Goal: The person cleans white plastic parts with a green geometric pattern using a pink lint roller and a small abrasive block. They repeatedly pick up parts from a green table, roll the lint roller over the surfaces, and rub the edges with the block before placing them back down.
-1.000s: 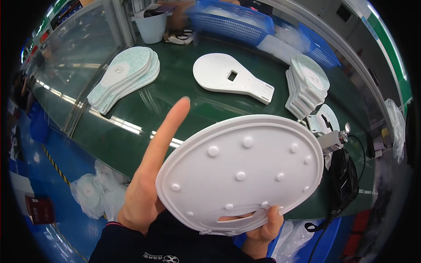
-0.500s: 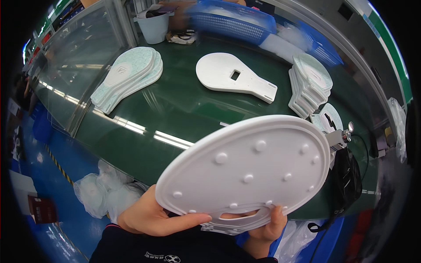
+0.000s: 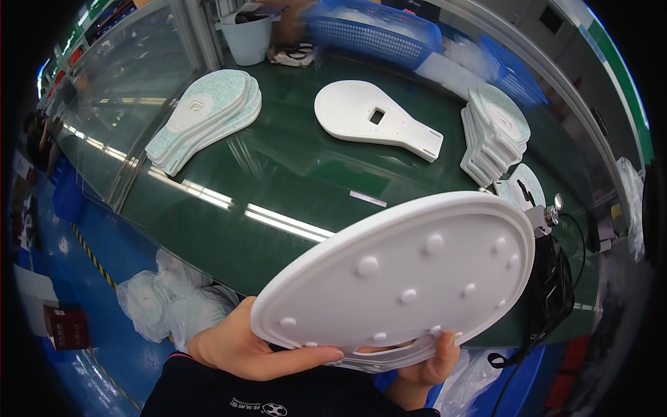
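A large white oval plastic panel (image 3: 410, 278) with several round bumps on its face fills the lower middle of the view, tilted up to the right. My left hand (image 3: 257, 347) grips its lower left edge, thumb along the rim. My right hand (image 3: 427, 368) holds the bottom edge from beneath, only the fingertips showing. Under the panel's lower rim a second thin white layer peeks out.
A green conveyor belt (image 3: 278, 174) runs ahead. On it lie a stack of pale paddle-shaped panels (image 3: 205, 115), a single white paddle-shaped panel (image 3: 372, 118) and another stack (image 3: 493, 135) at right. Blue baskets (image 3: 375, 31) and a white bucket (image 3: 246, 35) stand behind. Plastic bags (image 3: 174, 306) lie on the blue floor.
My left hand, spread upright behind the panel a second ago, has come down and closed on its lower left edge. The panel has tilted flatter and shifted slightly right.
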Tool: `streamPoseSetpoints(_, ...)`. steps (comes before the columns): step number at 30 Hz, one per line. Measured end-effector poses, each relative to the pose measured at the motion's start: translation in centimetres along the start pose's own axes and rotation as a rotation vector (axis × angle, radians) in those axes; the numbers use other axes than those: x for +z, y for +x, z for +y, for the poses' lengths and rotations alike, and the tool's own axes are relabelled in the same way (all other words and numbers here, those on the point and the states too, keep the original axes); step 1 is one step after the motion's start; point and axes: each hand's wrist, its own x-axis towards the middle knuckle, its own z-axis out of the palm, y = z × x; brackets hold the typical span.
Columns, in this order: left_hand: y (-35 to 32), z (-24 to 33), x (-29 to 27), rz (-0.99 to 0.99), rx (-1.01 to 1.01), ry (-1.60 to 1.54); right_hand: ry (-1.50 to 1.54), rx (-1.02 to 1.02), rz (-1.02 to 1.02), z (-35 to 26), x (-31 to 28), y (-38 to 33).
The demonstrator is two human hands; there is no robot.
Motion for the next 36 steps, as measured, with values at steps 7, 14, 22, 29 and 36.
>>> streamPoseSetpoints(7,-0.2,-1.4,1.7,0.514,0.106,-0.579,-0.004,0.321,-0.038,-0.7,2.1,2.0)
streamPoseSetpoints(14,2.9,-2.5,1.2,0.576,-0.002,-0.838,-0.963,-0.04,0.217,-5.9,-5.1,6.2)
streamPoseSetpoints(22,3.1,-2.4,1.7,0.546,-0.066,-0.811,-1.878,-0.226,0.465,-9.9,-13.6,9.7)
streamPoseSetpoints(29,2.5,-2.3,1.3,0.566,-0.042,-0.792,-1.836,-0.186,0.386,-9.7,-14.8,11.1)
streamPoseSetpoints(36,1.9,-2.4,1.2,0.534,-0.037,-0.722,-1.637,-0.481,0.56,-10.2,-11.8,10.2)
